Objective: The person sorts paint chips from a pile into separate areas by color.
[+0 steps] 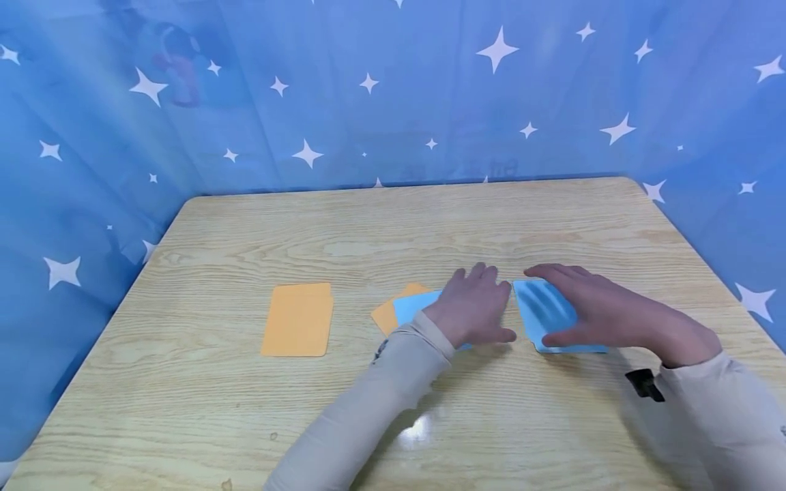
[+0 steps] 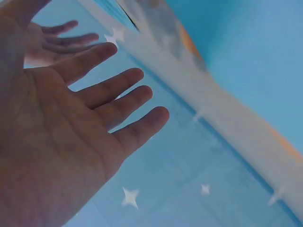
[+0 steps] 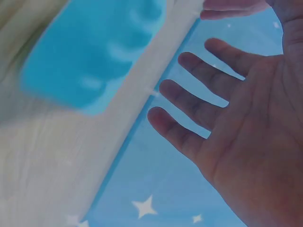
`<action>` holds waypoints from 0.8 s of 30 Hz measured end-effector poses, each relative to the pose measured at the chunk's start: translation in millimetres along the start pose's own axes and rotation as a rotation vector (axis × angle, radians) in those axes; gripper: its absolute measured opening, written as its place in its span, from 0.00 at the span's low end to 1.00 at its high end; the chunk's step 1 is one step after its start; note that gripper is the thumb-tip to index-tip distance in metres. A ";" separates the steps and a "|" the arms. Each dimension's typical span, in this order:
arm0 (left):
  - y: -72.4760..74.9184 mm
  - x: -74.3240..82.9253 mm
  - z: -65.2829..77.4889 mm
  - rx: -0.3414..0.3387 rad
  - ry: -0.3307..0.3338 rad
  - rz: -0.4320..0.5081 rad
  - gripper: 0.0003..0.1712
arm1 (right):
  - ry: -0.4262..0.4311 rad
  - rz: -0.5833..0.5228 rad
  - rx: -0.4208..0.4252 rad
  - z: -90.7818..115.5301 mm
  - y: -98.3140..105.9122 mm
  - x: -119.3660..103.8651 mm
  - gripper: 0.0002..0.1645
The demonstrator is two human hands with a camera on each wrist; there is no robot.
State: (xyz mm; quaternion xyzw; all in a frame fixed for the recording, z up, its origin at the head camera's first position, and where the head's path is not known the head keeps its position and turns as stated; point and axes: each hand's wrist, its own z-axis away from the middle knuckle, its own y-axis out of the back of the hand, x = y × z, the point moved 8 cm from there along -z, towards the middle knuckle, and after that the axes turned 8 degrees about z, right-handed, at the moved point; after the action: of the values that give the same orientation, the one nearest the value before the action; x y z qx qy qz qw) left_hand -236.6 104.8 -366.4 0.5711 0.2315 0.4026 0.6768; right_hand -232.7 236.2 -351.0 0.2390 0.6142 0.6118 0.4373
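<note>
Left hand (image 1: 471,307) and right hand (image 1: 592,307) spread over blue cards (image 1: 540,310) (gripping nothing); light, level contact should help limit sliding.

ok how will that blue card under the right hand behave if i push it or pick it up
The blue card may feel slick: its face looks glossy, with streaks below the right hand. It's probably fairly stiff, as it lies flat without visible curl. Being low and flat on the table, it would likely slide rather than tip.
</note>
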 end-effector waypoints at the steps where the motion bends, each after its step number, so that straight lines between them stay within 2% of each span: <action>1: 1.6 -6.2 3.6 0.008 0.005 0.002 0.40 | 0.000 -0.010 -0.008 -3.1 -0.1 -4.0 0.62; 4: 6.6 -25.6 17.0 0.027 0.028 0.020 0.39 | 0.013 -0.027 -0.027 -12.6 -0.2 -16.4 0.63; 12: 20.7 -79.0 57.1 0.043 0.088 0.149 0.46 | 0.041 -0.055 -0.062 -34.1 1.1 -48.5 0.62; 17: 27.2 -112.5 81.7 0.063 0.129 0.196 0.47 | 0.082 -0.064 -0.059 -47.5 0.0 -68.6 0.61; 20: 28.9 -124.7 91.9 0.083 0.132 0.206 0.46 | 0.097 -0.064 -0.057 -54.6 -2.6 -77.1 0.61; 24: 26.9 -131.0 98.8 0.092 0.126 0.219 0.46 | 0.111 -0.061 -0.049 -62.9 -5.5 -87.0 0.62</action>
State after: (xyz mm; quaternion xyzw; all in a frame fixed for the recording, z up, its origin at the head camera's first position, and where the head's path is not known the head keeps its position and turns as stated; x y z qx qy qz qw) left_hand -242.2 -58.6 -336.0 0.5972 0.2280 0.4979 0.5861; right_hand -239.7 129.2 -343.2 0.1751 0.6292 0.6255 0.4269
